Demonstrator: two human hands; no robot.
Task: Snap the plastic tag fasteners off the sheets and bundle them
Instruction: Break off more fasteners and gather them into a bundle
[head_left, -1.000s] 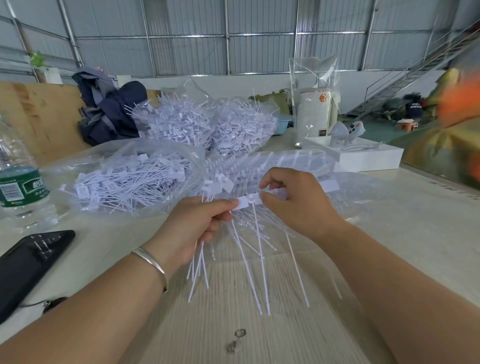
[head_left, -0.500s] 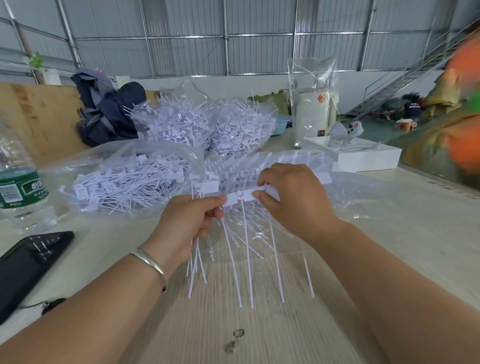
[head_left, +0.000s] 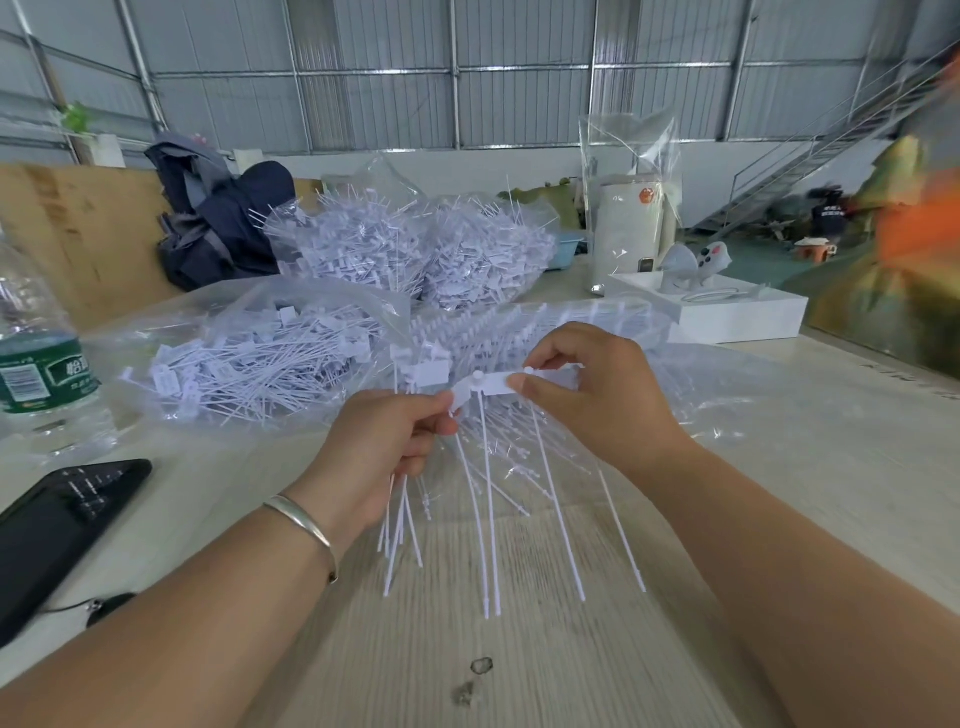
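So both hands are busy over the wooden table (head_left: 519, 649) here. The left hand (head_left: 379, 457) is gripping a bundle of loose fasteners (head_left: 402, 525), fingers curled around the stems so the long tails are hanging down under the fist, and its thumb and forefinger are also pinching the near end of the sheet strip (head_left: 491, 387). The right hand (head_left: 597, 395) is pinching that same strip at the flat tag heads, with several stems dangling below it, so it looks like one more piece is getting bent off right now.

Progress-wise I'd say it's somewhere in the middle, hard to call closer than that. There's a clear bag of separated fasteners (head_left: 249, 364) lying just left of the hands, and two more stuffed bags (head_left: 415, 254) sitting further back, which I'm guessing is finished stuff. But a stack of unbroken sheets (head_left: 524, 332) is lying in open plastic right behind the hands, so plenty is still waiting. The handful in the left fist isn't tied or bagged yet either.

Off to the side there's a water bottle (head_left: 36, 364) and a dark phone (head_left: 62, 525), well out of the way
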